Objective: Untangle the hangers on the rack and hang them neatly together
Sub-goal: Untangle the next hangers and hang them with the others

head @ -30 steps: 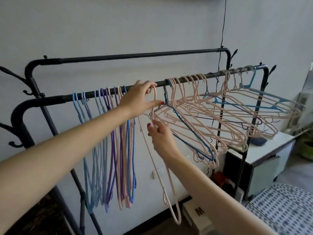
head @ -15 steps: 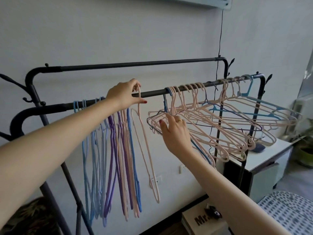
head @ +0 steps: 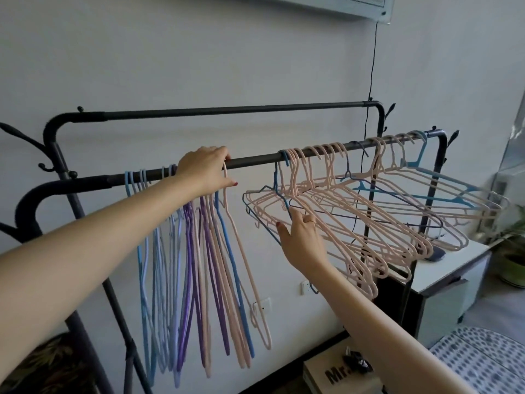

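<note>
hangers [head: 326, 211] bunched right, bare rail [head: 255, 160] between

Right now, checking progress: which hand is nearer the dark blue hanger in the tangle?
Right. The right hand touches the dark blue hanger; the left hand is across the gap.

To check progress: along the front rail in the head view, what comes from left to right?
Neat bunch of blue, purple and pink hangers → left hand at one pink hanger's hook → bare rail → tangled pink and blue hangers, which the right hand touches.
</note>
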